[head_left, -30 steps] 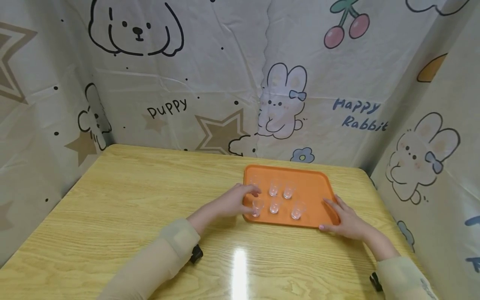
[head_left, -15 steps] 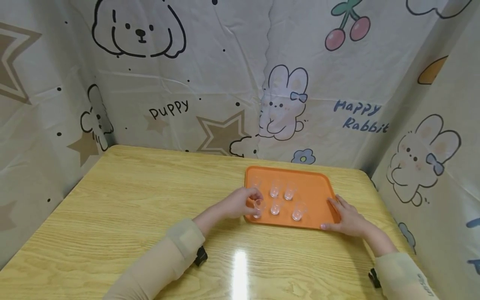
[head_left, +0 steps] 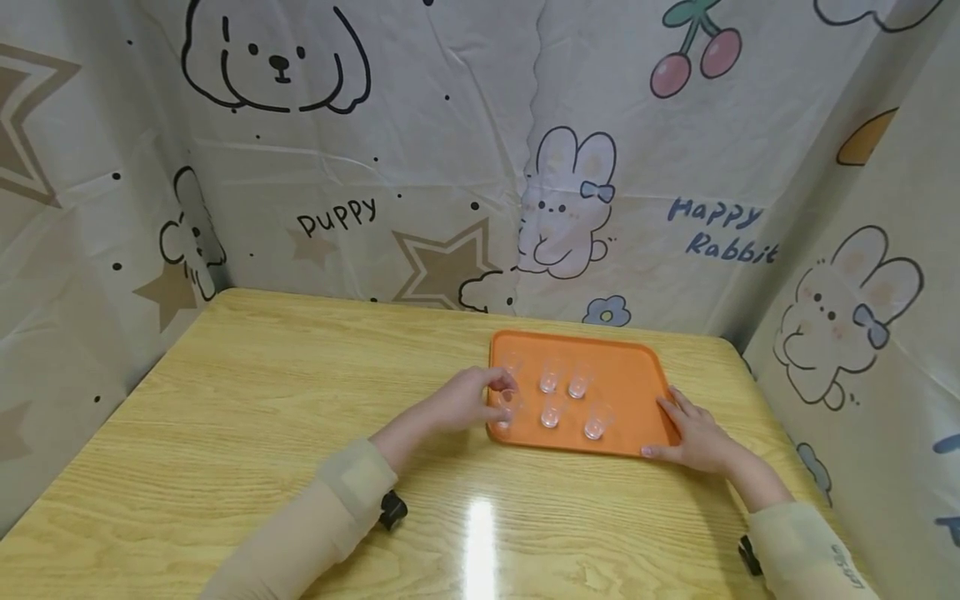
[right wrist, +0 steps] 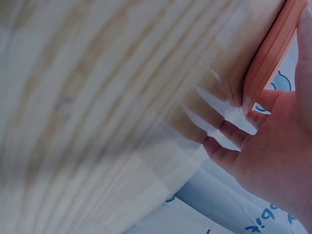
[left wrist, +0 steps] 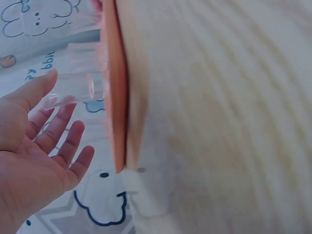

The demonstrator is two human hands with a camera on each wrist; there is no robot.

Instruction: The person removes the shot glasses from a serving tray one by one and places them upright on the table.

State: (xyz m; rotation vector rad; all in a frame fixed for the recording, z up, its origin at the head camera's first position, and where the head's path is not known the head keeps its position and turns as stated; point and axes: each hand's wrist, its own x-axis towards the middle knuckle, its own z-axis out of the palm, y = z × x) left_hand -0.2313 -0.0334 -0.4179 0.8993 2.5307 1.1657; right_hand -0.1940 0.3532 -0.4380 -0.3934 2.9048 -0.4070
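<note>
My left hand [head_left: 472, 402] pinches a small clear cup [left wrist: 73, 88] near its rim, thumb on one side and forefinger on the other. Its other fingers spread loosely beside it. This cup stands upright at the front left of an orange tray [head_left: 626, 375]. My right hand [head_left: 697, 437] rests at the tray's front right corner, with the thumb along the front edge and a finger over the right rim. In the right wrist view, its relaxed fingers [right wrist: 222, 151] touch the tabletop beside the tray edge.
Several more clear cups stand on the tray in two rows, among them a back cup [head_left: 549, 381] and a front cup [head_left: 594, 427]. The wooden table [head_left: 300, 367] extends left and forward of the tray. A printed cloth [head_left: 420, 167] hangs behind and at both sides.
My left hand has closed its thumb and finger on the front left cup and shifted it slightly left toward the tray's edge. The right hand stays at the tray's corner.
</note>
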